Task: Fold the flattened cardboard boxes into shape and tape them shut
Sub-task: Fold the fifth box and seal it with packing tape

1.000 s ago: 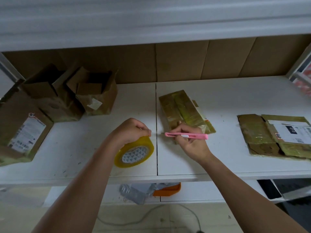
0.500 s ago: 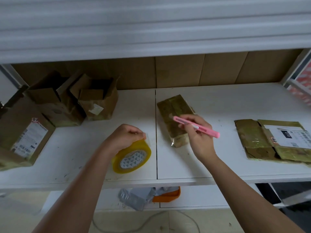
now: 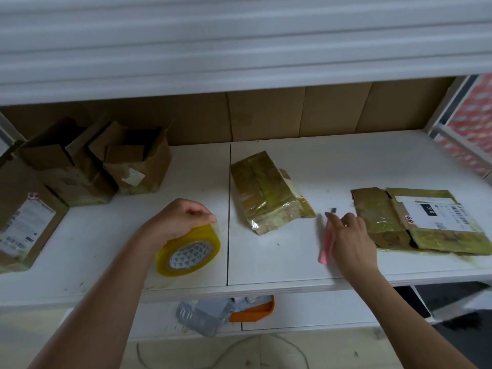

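- Left hand (image 3: 178, 219) sits on top of the yellow tape roll (image 3: 189, 251), fingers curled over its upper edge, thumb and fingertips pinched at the rim; the roll stands tilted on the white shelf (image 3: 266, 265), just left of the seam between the two boards.
- Right hand (image 3: 351, 241) is low over the shelf, fingers curled round a pink cutter (image 3: 328, 241), motion-blurred, its dark tip pointing away from the person.
- Between the hands lies a flattened cardboard box (image 3: 266, 193) wrapped in glossy tape, flat on the shelf just right of the seam, touched by neither hand.
- Just right of the right hand lies a second flattened box (image 3: 415, 225) with a white shipping label; whether the knuckles touch its near edge, I can't tell.
- Far left, two opened boxes (image 3: 106, 161) stand with flaps up, and a labelled box (image 3: 26, 222) leans at the edge.
- Below the shelf: an orange tray (image 3: 255, 311) and crumpled grey plastic (image 3: 202, 315).
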`<control>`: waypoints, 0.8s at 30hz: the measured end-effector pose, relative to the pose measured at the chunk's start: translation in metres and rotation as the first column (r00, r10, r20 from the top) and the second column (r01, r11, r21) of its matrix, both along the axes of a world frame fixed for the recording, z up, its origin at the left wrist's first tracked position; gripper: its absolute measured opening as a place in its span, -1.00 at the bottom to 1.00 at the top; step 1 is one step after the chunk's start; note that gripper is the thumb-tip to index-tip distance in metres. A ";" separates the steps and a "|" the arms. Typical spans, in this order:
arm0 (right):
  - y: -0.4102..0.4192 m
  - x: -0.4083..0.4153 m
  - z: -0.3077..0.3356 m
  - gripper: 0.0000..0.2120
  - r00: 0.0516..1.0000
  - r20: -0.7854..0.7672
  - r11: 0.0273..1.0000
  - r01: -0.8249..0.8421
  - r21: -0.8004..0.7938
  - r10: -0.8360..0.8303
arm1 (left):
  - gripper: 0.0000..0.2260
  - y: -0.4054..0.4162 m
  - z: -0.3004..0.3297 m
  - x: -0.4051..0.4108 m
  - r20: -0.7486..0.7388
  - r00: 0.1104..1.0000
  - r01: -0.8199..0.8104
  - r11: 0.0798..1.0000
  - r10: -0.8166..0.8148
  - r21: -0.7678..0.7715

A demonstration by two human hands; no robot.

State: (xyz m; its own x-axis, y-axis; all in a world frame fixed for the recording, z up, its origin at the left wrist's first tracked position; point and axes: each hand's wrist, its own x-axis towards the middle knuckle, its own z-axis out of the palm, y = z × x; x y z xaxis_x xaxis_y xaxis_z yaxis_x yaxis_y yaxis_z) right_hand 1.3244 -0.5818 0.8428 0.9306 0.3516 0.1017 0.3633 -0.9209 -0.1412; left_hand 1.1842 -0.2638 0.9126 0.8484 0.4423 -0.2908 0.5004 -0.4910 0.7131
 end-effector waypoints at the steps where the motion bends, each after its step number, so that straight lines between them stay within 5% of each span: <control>1: 0.002 -0.005 0.006 -0.46 1.000 0.029 0.998 0.003 0.063 -0.005 | -0.89 0.000 0.000 0.000 -0.005 1.000 0.005 1.000 -0.005 0.003; 5: 0.029 -0.045 0.028 -0.62 0.915 0.272 0.833 -0.388 0.395 0.297 | -0.88 -0.002 0.000 0.001 -0.013 0.999 0.033 0.999 -0.033 0.010; 7: 0.060 -0.069 0.040 -0.56 0.814 0.218 0.638 -0.563 0.526 0.538 | -0.88 -0.001 0.001 0.002 -0.009 0.998 0.067 0.998 -0.067 -0.003; 9: 0.092 -0.082 0.049 -0.47 0.753 0.108 0.534 -0.551 0.641 0.649 | -0.82 -0.001 0.003 -0.001 -0.018 0.994 0.109 0.994 -0.109 0.002; 13: 0.138 -0.079 0.052 -0.51 0.722 -0.098 0.568 -0.445 0.692 0.685 | -0.67 0.000 0.008 -0.011 -0.006 0.989 0.150 0.989 -0.150 0.013; 17: 0.153 -0.077 0.045 -0.77 0.693 -0.130 0.539 -0.415 0.733 0.709 | -0.87 0.008 0.005 -0.023 0.066 0.985 0.162 0.987 -0.160 -0.025; 20: 0.155 -0.074 0.044 -0.87 0.690 -0.177 0.520 -0.327 0.789 0.702 | -0.83 0.014 0.003 -0.029 0.077 0.984 0.165 0.986 -0.162 -0.035; 24: 0.160 -0.068 0.051 -0.90 0.648 -0.195 0.570 -0.438 0.695 0.737 | -0.80 0.019 0.003 -0.032 0.102 0.982 0.162 0.985 -0.156 -0.058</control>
State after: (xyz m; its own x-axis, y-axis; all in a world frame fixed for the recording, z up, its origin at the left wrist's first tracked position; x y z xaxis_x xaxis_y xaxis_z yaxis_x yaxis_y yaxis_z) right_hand 1.2562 -0.4216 0.8941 0.5120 0.8486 0.1334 0.5511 -0.2054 -0.8087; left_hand 1.1520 -0.2452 0.9159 0.9320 0.2822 -0.2274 0.3465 -0.5095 0.7876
